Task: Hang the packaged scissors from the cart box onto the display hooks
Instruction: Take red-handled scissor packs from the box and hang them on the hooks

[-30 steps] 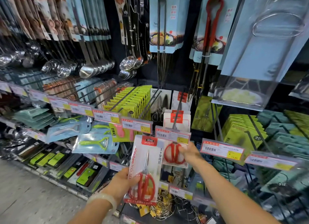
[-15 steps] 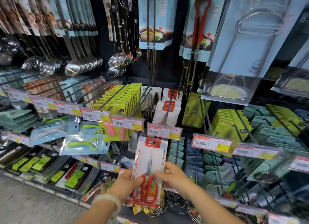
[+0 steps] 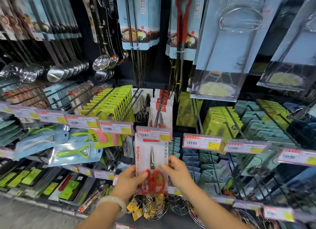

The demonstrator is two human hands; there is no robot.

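Observation:
A packaged pair of red-handled scissors (image 3: 151, 162) on a white card stands upright in front of the shelf, its top edge tucked just under a red price tag (image 3: 153, 134). My left hand (image 3: 127, 181) grips the card's lower left side. My right hand (image 3: 177, 173) holds its right edge. Behind the tag a black display hook (image 3: 158, 113) carries several more of the same scissor packs (image 3: 161, 109). The cart box is out of view.
Green-carded packs (image 3: 109, 107) hang on the hooks to the left, more green packs (image 3: 220, 122) to the right. Ladles (image 3: 56, 73) and long tongs (image 3: 181, 32) hang above. Wire items (image 3: 153, 206) lie below my hands. Floor shows at bottom left.
My right hand left the pack hanging on the hook and came onto the held pack's right edge. Both hands have lifted the pack until its top reached the price tag.

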